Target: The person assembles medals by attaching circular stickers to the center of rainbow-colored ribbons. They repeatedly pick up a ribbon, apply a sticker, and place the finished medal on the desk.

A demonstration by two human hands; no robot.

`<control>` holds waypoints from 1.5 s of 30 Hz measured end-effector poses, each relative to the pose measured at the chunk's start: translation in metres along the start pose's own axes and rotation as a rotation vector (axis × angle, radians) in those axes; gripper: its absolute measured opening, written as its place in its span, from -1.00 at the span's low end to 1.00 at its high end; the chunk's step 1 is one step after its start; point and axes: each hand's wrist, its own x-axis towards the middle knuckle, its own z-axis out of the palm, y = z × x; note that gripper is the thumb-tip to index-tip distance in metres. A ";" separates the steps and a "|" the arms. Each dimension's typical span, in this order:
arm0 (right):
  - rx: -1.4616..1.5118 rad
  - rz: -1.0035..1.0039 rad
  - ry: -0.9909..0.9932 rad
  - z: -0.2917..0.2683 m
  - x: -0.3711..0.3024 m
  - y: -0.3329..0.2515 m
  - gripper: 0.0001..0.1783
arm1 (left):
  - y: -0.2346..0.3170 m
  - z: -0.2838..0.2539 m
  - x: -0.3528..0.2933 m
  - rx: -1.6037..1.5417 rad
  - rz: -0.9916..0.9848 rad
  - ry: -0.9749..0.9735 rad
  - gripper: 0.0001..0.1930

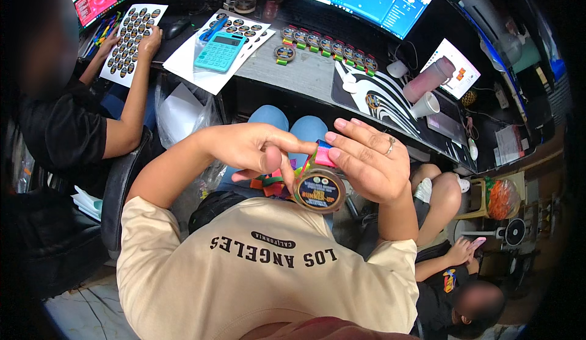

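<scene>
A round medal [319, 191] with a dark face and gold lettering hangs in front of my shirt, over my lap. Its ribbon [325, 155] shows pink, blue and green. My right hand [372, 160], wearing a ring, has its fingers laid straight across the ribbon and holds it just above the medal. From the other side, my left hand [259, 151] has its index finger against the ribbon and another finger at the medal's left edge; its thumb stands apart. Colourful ribbon lengths [268, 185] hang below my left hand. The ribbon's back side is hidden.
A row of ribboned medals [332, 47] lies on the grey desk [268, 65], with a single medal [284, 54] before it. A turquoise calculator [220, 52] rests on sticker sheets. A white cup [425, 105] and pink tumbler [429, 79] stand right. Co-workers sit on both sides; the left one holds a sticker sheet [130, 41].
</scene>
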 end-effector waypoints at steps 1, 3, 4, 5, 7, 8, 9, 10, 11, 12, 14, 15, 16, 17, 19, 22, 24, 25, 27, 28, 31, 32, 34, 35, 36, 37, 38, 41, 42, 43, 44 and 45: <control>0.004 0.011 0.011 0.001 -0.002 0.001 -0.75 | 0.000 0.002 0.001 -0.043 0.014 0.035 -0.24; 0.060 0.092 -0.005 0.003 -0.006 0.003 -0.71 | 0.001 0.006 0.003 -0.058 0.016 0.101 -0.22; 0.085 0.131 -0.004 0.003 -0.008 0.003 -0.69 | 0.003 0.007 0.004 -0.032 0.005 0.133 -0.21; 0.138 0.186 0.010 0.006 -0.009 0.004 -0.62 | 0.005 0.008 0.006 -0.010 -0.012 0.173 -0.20; 0.147 0.327 0.052 0.008 -0.013 0.002 -0.63 | 0.008 0.010 0.010 0.028 -0.060 0.262 -0.20; 0.147 0.415 0.056 0.009 -0.014 0.000 -0.63 | 0.010 0.010 0.013 0.046 -0.087 0.312 -0.20; 0.144 0.520 0.160 0.014 -0.016 -0.005 -0.64 | 0.012 0.010 0.015 0.024 -0.081 0.374 -0.23; 0.282 0.637 0.220 0.018 -0.018 -0.011 -0.61 | 0.014 0.010 0.016 -0.001 -0.082 0.429 -0.26; 0.455 0.780 0.254 0.025 -0.020 -0.019 -0.57 | 0.015 0.008 0.017 0.004 -0.064 0.457 -0.28; 0.637 0.879 0.304 0.031 -0.022 -0.025 -0.52 | 0.016 0.007 0.019 0.015 -0.054 0.491 -0.29; 0.722 1.029 0.307 0.042 -0.024 -0.030 -0.50 | 0.016 0.005 0.018 0.013 -0.051 0.469 -0.32; 0.786 1.094 0.341 0.046 -0.024 -0.030 -0.51 | 0.015 0.004 0.019 0.008 -0.047 0.467 -0.32; 0.849 1.157 0.376 0.048 -0.024 -0.030 -0.52 | 0.014 0.003 0.019 0.004 -0.041 0.463 -0.32; 0.910 1.181 0.386 0.048 -0.025 -0.028 -0.55 | 0.012 0.002 0.020 0.008 -0.046 0.455 -0.30; 0.915 1.211 0.382 0.049 -0.025 -0.024 -0.56 | 0.007 -0.001 0.021 0.028 -0.068 0.460 -0.28; 0.908 1.237 0.386 0.056 -0.031 -0.016 -0.50 | -0.004 -0.008 0.023 0.020 -0.089 0.472 -0.26; 0.866 1.173 0.436 0.072 -0.039 -0.007 -0.44 | -0.014 -0.016 0.026 0.017 -0.096 0.466 -0.24; 0.967 1.187 0.438 0.077 -0.046 -0.001 -0.40 | -0.020 -0.021 0.029 0.020 -0.098 0.457 -0.24; 1.169 1.291 0.452 0.092 -0.060 0.012 -0.42 | -0.034 -0.035 0.033 0.029 -0.091 0.409 -0.24; 1.272 1.326 0.456 0.100 -0.067 0.021 -0.43 | -0.041 -0.044 0.036 0.021 -0.103 0.421 -0.24; 1.247 1.382 0.423 0.125 -0.078 0.050 -0.46 | -0.062 -0.071 0.046 -0.009 -0.164 0.508 -0.25; 1.205 1.462 0.403 0.131 -0.080 0.060 -0.46 | -0.068 -0.081 0.049 -0.029 -0.131 0.494 -0.25; 1.306 1.459 0.410 0.142 -0.080 0.079 -0.43 | -0.076 -0.102 0.054 -0.051 -0.119 0.487 -0.26; 1.348 1.494 0.392 0.145 -0.080 0.088 -0.42 | -0.079 -0.111 0.056 -0.059 -0.101 0.478 -0.27; 1.415 1.490 0.378 0.149 -0.080 0.098 -0.41 | -0.081 -0.119 0.058 -0.065 -0.108 0.491 -0.28; 1.424 1.495 0.382 0.153 -0.079 0.105 -0.40 | -0.082 -0.125 0.061 -0.073 -0.115 0.505 -0.28; 1.406 1.510 0.379 0.156 -0.080 0.112 -0.41 | -0.083 -0.131 0.063 -0.074 -0.141 0.525 -0.28; 1.391 1.506 0.410 0.167 -0.081 0.131 -0.44 | -0.082 -0.147 0.069 -0.114 -0.129 0.514 -0.27; 1.365 1.521 0.398 0.170 -0.082 0.138 -0.45 | -0.082 -0.152 0.071 -0.131 -0.131 0.521 -0.27; 1.345 1.528 0.388 0.174 -0.082 0.146 -0.46 | -0.081 -0.156 0.070 -0.083 -0.196 0.542 -0.30; 1.326 1.534 0.378 0.177 -0.082 0.154 -0.47 | -0.081 -0.160 0.071 -0.078 -0.163 0.597 -0.32; 1.300 1.554 0.386 0.179 -0.082 0.163 -0.48 | -0.081 -0.163 0.071 -0.063 -0.135 0.663 -0.34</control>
